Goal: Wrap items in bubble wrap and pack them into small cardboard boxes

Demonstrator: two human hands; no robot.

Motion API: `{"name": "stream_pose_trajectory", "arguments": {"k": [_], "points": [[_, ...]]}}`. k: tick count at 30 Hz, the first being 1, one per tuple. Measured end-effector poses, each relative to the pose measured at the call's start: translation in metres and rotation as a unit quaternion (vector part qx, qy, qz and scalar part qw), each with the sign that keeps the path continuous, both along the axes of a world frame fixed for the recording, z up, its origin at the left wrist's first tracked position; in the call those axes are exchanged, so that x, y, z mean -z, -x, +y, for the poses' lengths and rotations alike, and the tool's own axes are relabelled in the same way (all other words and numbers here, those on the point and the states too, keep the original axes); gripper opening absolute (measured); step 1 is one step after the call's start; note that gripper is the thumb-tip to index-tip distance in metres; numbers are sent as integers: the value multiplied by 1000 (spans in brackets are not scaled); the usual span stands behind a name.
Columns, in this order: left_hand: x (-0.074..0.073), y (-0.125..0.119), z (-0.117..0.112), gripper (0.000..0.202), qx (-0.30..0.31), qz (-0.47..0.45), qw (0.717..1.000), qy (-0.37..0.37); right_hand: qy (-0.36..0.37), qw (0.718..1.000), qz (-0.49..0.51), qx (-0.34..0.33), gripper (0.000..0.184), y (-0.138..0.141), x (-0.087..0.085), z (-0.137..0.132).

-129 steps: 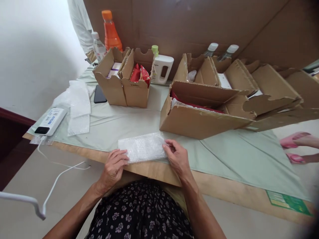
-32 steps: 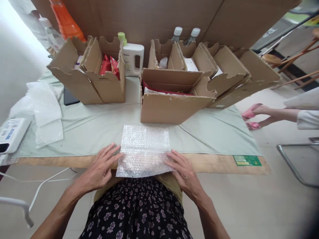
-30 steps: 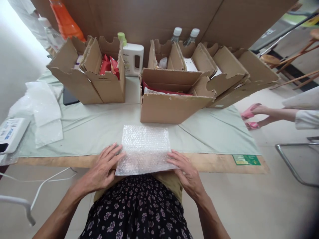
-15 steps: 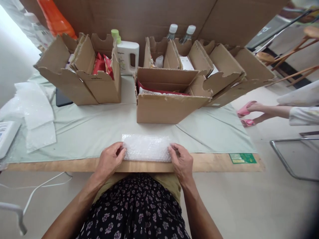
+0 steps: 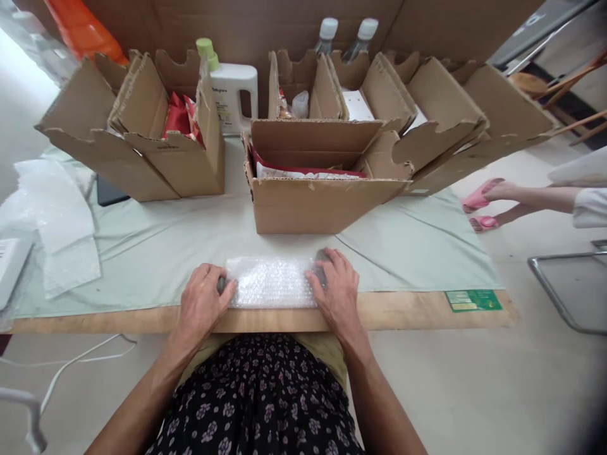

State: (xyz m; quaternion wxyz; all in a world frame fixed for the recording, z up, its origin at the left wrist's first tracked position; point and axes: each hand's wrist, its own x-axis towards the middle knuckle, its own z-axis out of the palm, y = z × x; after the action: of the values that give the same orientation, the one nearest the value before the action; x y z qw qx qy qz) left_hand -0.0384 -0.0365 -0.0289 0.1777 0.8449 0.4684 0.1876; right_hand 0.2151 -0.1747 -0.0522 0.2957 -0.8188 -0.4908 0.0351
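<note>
A folded sheet of bubble wrap lies on the pale green cloth near the table's front edge. My left hand presses on its left end with curled fingers. At the right end my right hand lies with its fingers spread flat over the wrap. Directly behind the wrap stands an open cardboard box with red and white contents.
More open cardboard boxes stand at the back left and right, with a white jug and two bottles behind. Loose wrap sheets lie at left. Another person's feet in pink sandals are at right.
The bubble wrap was spread open a second ago; it is now folded in half into a narrow strip, and both hands have moved onto its ends.
</note>
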Motion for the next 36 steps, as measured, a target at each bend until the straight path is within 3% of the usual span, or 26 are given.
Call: {"name": "stream_pose_trajectory", "arguments": {"k": [3,6,8,10,12,16,18,21,24,27,30,32,34,36], "points": [[-6,-4,-2,12,-8,-61,995,84,-42,993,105,-24,16,6,-8,-3],[-15,-2,-6,18,-50,-143,968,199,-87,968,233,14,19,14,-18,-15],[-21,2,-9,35,-70,-189,943,266,-100,948,299,34,30,17,-25,-24],[-26,7,-11,64,-74,-216,922,313,-99,939,329,37,40,18,-30,-29],[-30,13,-13,87,-64,-233,900,362,-97,945,309,38,44,17,-32,-29],[-35,23,-24,105,-56,-268,847,455,-62,981,184,-4,44,10,-33,-11],[-35,27,-33,104,-65,-277,829,481,-48,991,111,-58,39,9,-34,8],[-31,29,-49,87,-89,-280,798,526,-71,989,16,-132,38,11,-38,39],[-25,29,-62,77,-120,-295,759,568,-116,977,-40,-174,44,13,-49,49],[-21,27,-69,83,-135,-325,730,587,-102,963,-45,-246,47,17,-60,21],[-20,23,-72,90,-126,-338,712,602,-16,948,-30,-315,55,32,-63,-24],[-20,19,-73,94,-116,-345,702,612,15,945,-32,-325,57,50,-56,-47],[-20,19,-75,95,-92,-339,700,622,0,950,-37,-309,50,69,-44,-58],[-20,23,-76,92,-53,-309,719,620,-46,961,-19,-274,45,82,-30,-59]]}}
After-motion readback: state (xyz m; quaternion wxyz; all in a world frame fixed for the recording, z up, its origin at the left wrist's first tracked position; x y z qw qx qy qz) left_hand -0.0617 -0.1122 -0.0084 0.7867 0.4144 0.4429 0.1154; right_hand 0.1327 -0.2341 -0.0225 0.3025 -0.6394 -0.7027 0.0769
